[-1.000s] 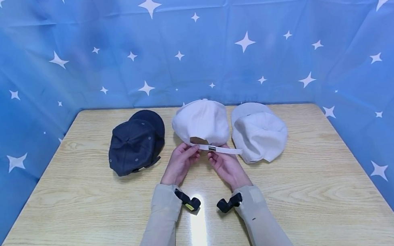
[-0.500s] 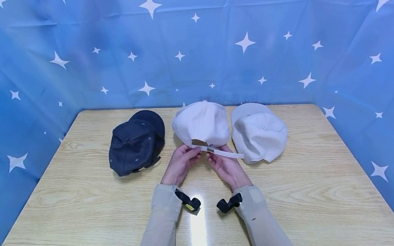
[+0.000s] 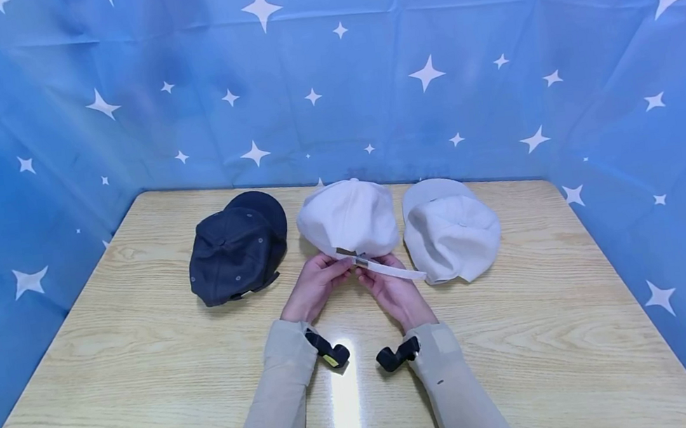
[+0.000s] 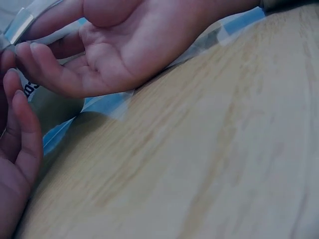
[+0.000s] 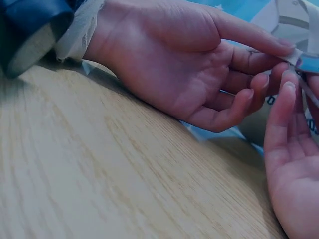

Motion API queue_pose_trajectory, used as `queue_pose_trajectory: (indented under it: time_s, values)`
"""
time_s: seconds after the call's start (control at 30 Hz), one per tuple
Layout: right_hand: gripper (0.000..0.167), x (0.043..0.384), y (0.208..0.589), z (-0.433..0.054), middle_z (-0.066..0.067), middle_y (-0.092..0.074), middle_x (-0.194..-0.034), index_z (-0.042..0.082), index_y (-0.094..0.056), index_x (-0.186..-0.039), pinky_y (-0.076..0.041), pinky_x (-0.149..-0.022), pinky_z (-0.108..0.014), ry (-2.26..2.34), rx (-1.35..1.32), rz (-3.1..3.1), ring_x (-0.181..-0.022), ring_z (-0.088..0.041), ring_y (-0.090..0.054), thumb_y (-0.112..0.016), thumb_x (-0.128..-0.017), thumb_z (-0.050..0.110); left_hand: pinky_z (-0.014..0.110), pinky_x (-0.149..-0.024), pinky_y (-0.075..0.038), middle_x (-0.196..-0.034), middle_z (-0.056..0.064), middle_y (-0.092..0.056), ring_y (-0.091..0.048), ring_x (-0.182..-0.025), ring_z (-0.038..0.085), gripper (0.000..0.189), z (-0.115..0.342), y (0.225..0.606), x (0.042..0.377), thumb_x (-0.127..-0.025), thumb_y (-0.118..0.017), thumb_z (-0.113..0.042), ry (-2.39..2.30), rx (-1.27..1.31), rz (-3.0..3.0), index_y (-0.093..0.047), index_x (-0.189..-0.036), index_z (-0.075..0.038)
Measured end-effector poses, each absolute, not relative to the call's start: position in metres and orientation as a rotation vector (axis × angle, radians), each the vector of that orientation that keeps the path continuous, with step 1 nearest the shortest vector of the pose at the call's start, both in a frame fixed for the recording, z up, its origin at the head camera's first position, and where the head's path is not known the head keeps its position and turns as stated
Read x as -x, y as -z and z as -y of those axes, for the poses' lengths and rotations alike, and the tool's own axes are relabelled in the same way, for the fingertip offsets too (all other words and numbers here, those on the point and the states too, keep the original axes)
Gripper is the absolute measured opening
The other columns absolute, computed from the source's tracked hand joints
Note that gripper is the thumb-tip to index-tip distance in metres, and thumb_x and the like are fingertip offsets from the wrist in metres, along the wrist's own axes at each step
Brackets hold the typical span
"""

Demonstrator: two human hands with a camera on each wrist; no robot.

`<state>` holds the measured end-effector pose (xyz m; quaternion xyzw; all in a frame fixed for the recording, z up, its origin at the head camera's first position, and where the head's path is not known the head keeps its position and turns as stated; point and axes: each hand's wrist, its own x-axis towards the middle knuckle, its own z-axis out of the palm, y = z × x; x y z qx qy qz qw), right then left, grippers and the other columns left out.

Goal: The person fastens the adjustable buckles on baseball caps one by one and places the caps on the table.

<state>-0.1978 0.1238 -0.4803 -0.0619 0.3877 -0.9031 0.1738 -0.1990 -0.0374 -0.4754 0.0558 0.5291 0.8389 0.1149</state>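
Note:
A white cap [image 3: 346,217] stands at the back middle of the table, its rear opening toward me. From its back a white strap [image 3: 397,271] runs through a metal buckle [image 3: 361,262], the loose end pointing right. My left hand [image 3: 316,286] pinches the strap left of the buckle between thumb and finger. My right hand [image 3: 393,296] holds it just right of the buckle, fingers curled beneath. In the right wrist view, the fingertips of the left hand [image 5: 164,64] and right hand [image 5: 299,184] nearly meet at the strap. Dark printed letters show inside the cap.
A navy cap [image 3: 227,255] lies to the left, brim toward the back. To the right, close beside the white cap, is an off-white cap [image 3: 456,236]. Blue star-patterned cloth [image 3: 326,67] hangs behind the wooden table [image 3: 146,378] and along its sides.
The white cap has tipped and shifted slightly left and toward me, its rear opening now looking narrower. The strap's loose end slants further down, and both hands keep hold near the buckle.

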Motion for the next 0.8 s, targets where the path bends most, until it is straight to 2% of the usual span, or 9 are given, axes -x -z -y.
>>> queue_pose_trajectory:
  time_s: [0.27,0.57,0.8]
  values:
    - [0.011,0.1966,0.4798,-0.1214,-0.006,-0.059,-0.088,0.004,-0.051,-0.096,-0.047,-0.067,-0.017,2.564,0.166,-1.138,-0.073,-0.011,-0.057,-0.048,-0.088,-0.004,0.031,-0.075,-0.046,-0.091,0.004,-0.061,-0.058,-0.08,0.015,0.015,0.0339,0.4759,0.1992,-0.08,-0.067,-0.014,-2.364,-0.184,-1.687,-0.06,-0.09,-0.004]
    - [0.015,0.1974,0.4812,-0.1236,-0.007,-0.062,-0.092,0.003,-0.057,-0.099,-0.048,-0.07,-0.02,2.519,0.316,-1.126,-0.079,-0.014,-0.06,-0.052,-0.087,-0.004,0.03,-0.072,-0.046,-0.085,0.005,-0.061,-0.058,-0.077,0.015,0.015,0.035,0.4747,0.1988,-0.083,-0.063,-0.015,-2.376,-0.198,-1.698,-0.06,-0.091,-0.003]
    - [0.015,0.1985,0.4795,-0.1228,-0.005,-0.063,-0.089,0.006,-0.061,-0.095,-0.047,-0.074,-0.025,2.466,0.326,-1.174,-0.081,-0.015,-0.06,-0.055,-0.084,-0.004,0.029,-0.07,-0.045,-0.085,0.003,-0.061,-0.057,-0.075,0.013,0.015,0.0367,0.4749,0.1993,-0.084,-0.062,-0.017,-2.386,-0.19,-1.678,-0.06,-0.092,-0.004]
